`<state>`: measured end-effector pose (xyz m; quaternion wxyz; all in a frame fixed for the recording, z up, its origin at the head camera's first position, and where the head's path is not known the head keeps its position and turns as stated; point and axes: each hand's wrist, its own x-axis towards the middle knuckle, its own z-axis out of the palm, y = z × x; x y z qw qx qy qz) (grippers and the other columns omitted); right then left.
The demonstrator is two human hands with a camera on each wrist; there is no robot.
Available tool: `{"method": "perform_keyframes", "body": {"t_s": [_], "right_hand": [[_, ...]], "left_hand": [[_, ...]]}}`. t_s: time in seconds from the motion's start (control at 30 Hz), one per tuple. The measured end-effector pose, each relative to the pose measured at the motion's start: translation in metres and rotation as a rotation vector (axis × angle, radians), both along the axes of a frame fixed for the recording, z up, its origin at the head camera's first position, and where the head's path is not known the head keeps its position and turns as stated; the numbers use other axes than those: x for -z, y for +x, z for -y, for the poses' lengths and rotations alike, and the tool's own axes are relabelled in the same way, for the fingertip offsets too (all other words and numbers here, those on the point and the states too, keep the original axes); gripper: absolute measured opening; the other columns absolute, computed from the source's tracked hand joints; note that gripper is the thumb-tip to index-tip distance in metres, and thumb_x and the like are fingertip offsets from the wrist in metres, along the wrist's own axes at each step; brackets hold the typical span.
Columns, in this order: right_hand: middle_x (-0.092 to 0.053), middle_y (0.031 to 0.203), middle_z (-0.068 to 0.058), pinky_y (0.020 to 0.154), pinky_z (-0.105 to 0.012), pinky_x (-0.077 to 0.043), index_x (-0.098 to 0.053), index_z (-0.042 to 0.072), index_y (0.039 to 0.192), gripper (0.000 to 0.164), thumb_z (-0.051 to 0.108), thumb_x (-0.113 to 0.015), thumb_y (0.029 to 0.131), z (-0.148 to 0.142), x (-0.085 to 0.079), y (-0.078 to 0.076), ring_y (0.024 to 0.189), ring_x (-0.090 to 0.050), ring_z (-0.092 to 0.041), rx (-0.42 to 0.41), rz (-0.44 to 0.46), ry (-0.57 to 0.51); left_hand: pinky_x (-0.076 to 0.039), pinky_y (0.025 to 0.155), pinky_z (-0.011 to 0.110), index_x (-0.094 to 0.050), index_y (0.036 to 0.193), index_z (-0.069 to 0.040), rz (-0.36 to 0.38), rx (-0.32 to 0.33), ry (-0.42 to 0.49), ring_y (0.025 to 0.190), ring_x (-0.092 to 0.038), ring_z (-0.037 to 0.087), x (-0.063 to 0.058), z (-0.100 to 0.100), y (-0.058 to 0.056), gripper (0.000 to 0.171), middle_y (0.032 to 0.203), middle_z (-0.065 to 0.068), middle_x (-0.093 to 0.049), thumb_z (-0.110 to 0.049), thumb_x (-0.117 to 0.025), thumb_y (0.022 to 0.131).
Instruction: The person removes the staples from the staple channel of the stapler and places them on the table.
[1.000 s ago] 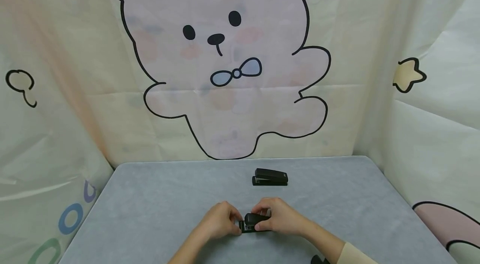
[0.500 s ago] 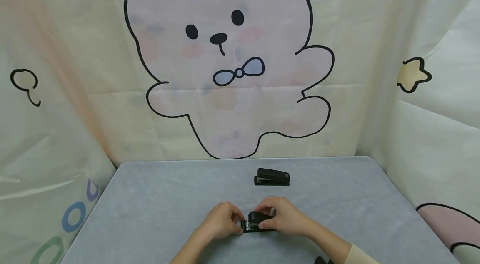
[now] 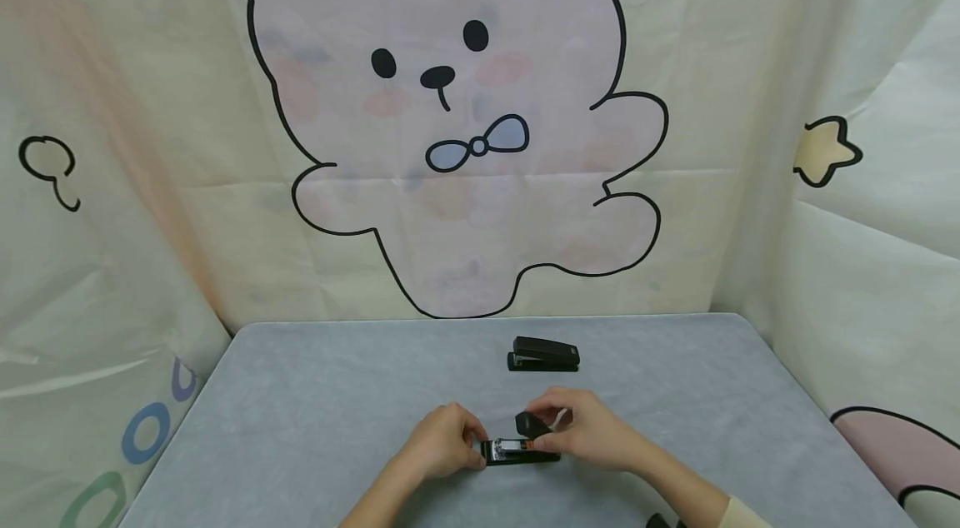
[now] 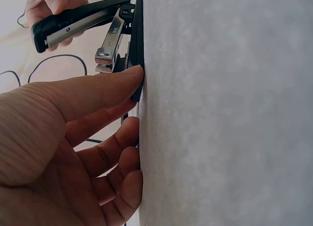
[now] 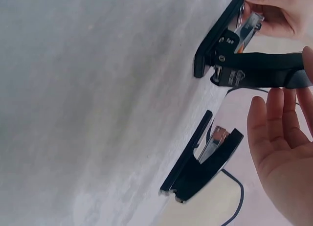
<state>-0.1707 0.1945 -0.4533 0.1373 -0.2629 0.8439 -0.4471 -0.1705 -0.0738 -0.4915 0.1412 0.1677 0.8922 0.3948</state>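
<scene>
A black stapler [image 3: 501, 451] lies on the table between both hands, its top arm swung up off the metal magazine [image 4: 111, 40]. My left hand [image 3: 442, 440] pinches the front end of the stapler's base between thumb and fingers, low against the cloth. With thumb and fingertips my right hand [image 3: 588, 430] holds the raised top arm [image 5: 266, 69] near its free end. An orange bit shows by the magazine in the head view. Behind the hands stands a second black stapler [image 3: 543, 355], untouched, its arm down over its base.
Grey cloth covers the table [image 3: 330, 395]. Part of a dark object [image 3: 658, 521] shows at the bottom edge, beside the right sleeve. A curtain [image 3: 690, 245] with a cartoon bear hangs right behind the table's far edge.
My right hand has moved up and to the right, lifting the stapler's top arm away from the base and uncovering the magazine. The left hand keeps its grip on the base.
</scene>
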Motion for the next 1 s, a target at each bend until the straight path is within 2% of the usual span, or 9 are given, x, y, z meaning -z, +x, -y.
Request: {"method": "perform_keyframes", "body": {"t_s": [0.37,0.63,0.87,1.0], "right_hand": [[-0.069,0.105,0.002,0.082,-0.031,-0.055,-0.074,0.008,0.118,0.031,0.015,-0.083,0.089,-0.018,-0.005,0.001,0.096,-0.065,-0.023,0.034,0.033,-0.033],[-0.071,0.106,-0.001,0.081,-0.030,-0.056,-0.074,0.011,0.116,0.030,0.016,-0.084,0.089,-0.037,-0.003,0.004,0.094,-0.067,-0.016,0.061,0.037,-0.043],[-0.072,0.107,-0.005,0.077,-0.030,-0.056,-0.071,-0.001,0.120,0.035,0.009,-0.082,0.088,-0.052,-0.003,0.008,0.090,-0.070,-0.017,0.062,0.065,-0.105],[-0.070,0.104,-0.006,0.074,-0.028,-0.054,-0.069,-0.004,0.122,0.040,0.010,-0.083,0.087,-0.058,-0.003,0.010,0.086,-0.067,-0.013,0.080,0.064,-0.095]], "left_hand": [[-0.038,0.053,0.028,-0.081,0.087,-0.008,0.007,-0.010,-0.001,0.054,-0.049,0.010,0.002,0.000,-0.001,0.023,0.059,-0.006,-0.056,-0.003,-0.093,0.068],[-0.038,0.053,0.028,-0.081,0.086,-0.009,-0.009,-0.014,0.006,0.053,-0.048,0.009,0.001,0.000,0.001,0.023,0.058,-0.008,-0.055,-0.003,-0.093,0.067],[-0.037,0.052,0.028,-0.081,0.086,-0.009,0.003,-0.016,0.012,0.053,-0.047,0.009,0.000,0.000,0.002,0.023,0.058,-0.007,-0.055,-0.003,-0.093,0.067],[-0.037,0.052,0.028,-0.081,0.086,-0.009,0.009,-0.019,0.013,0.053,-0.047,0.010,0.000,-0.001,0.002,0.023,0.058,-0.007,-0.055,-0.003,-0.093,0.068]]}}
